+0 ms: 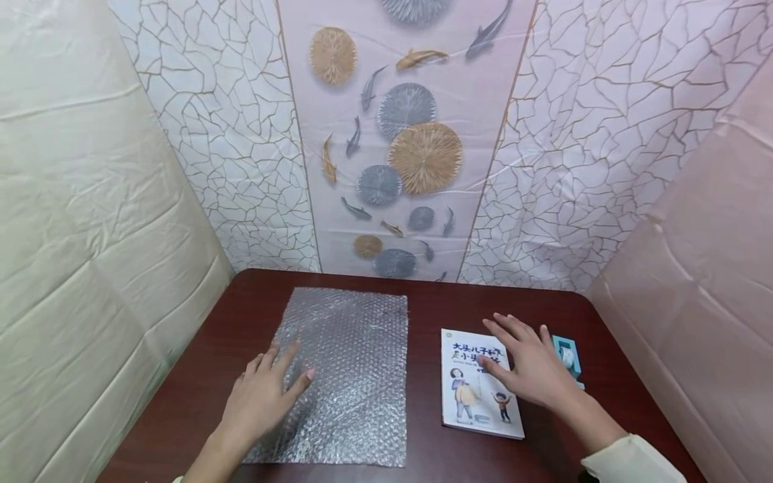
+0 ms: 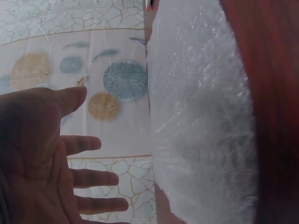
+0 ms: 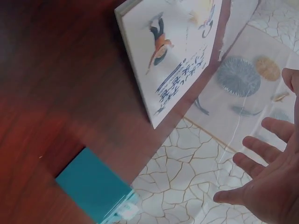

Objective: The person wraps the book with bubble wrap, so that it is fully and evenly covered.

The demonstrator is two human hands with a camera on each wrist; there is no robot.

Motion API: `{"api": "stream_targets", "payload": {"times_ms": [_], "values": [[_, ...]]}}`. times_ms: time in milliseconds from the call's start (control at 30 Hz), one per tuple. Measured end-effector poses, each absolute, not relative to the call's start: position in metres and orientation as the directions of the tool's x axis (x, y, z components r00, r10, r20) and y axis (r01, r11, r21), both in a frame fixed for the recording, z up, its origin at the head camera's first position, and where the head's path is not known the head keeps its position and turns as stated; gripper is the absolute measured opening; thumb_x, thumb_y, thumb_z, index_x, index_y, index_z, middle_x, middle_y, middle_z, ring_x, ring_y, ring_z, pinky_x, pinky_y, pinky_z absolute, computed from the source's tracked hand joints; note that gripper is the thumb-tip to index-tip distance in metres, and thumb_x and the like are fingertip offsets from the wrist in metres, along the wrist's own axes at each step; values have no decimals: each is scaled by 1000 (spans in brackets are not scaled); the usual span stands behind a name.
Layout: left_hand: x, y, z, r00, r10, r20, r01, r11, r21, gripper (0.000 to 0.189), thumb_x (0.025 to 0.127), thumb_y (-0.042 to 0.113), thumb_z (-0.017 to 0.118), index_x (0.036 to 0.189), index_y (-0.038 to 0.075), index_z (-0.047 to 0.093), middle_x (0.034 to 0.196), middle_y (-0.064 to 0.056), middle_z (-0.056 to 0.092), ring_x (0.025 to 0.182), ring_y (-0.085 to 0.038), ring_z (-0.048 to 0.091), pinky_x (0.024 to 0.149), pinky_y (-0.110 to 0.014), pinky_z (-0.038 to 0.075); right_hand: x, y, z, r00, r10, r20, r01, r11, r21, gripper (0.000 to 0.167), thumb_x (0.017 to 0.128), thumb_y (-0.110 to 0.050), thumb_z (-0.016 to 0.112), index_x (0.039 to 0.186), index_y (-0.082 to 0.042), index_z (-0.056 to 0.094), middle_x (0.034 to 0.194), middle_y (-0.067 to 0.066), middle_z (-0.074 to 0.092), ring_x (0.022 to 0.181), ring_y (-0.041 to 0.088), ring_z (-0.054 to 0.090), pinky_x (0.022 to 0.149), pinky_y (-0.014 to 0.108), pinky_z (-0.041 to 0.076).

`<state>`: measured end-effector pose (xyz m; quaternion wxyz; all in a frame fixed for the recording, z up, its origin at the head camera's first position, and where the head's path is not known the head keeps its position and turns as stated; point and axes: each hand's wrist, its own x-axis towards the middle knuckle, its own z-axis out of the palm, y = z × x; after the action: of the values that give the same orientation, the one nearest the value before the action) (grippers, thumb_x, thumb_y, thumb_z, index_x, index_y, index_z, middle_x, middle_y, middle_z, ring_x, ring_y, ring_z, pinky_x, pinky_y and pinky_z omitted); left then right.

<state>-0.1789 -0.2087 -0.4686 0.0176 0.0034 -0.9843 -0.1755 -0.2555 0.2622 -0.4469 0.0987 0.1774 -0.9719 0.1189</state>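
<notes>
A sheet of bubble wrap (image 1: 356,376) lies flat on the left half of the dark red table. My left hand (image 1: 261,396) hovers over its left edge with fingers spread, holding nothing; in the left wrist view the bubble wrap (image 2: 201,116) is beside the open palm (image 2: 35,163). To the right lies a white picture book (image 1: 468,396) with drawn figures on its cover. Above its right side is my right hand (image 1: 531,365), fingers extended and apart from the book. In the right wrist view, the book (image 3: 173,51) and the right hand (image 3: 275,172) are separated by a gap.
A teal tape dispenser (image 1: 566,355) stands on the table just right of the book, partly behind the right hand. The table (image 1: 425,443) meets a patterned cloth backdrop (image 1: 392,221) at the back, with pale cloth walls (image 1: 90,268) on both sides.
</notes>
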Motion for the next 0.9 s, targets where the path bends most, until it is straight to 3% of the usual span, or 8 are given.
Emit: {"api": "stream_targets", "payload": {"times_ms": [500,633,900], "values": [[-163,-203,-481,-997,-64,-54,-79,928,364,84,108,78,43,169,21,48,163,-35,50,141,-63,53,96,-84,51,-284,230,-449,-872,-455,182,-488,834,-257,71,100,-49,80,161,-20,59,169,14,52,157,47,47,120,93,11],[-159,-202,-486,-994,-85,-73,-106,930,352,82,108,74,48,165,16,52,158,-38,53,136,-64,55,90,-84,53,-292,220,-451,-863,-476,167,-505,821,-266,70,101,-51,79,161,-22,58,168,13,54,157,45,48,120,94,11],[-150,-203,-497,-987,-121,-105,-151,922,356,91,104,82,47,160,11,57,153,-38,56,133,-62,55,89,-86,52,-303,197,-456,-845,-520,124,-533,801,-274,71,103,-53,75,164,-23,55,170,13,51,157,43,49,122,93,11]]}}
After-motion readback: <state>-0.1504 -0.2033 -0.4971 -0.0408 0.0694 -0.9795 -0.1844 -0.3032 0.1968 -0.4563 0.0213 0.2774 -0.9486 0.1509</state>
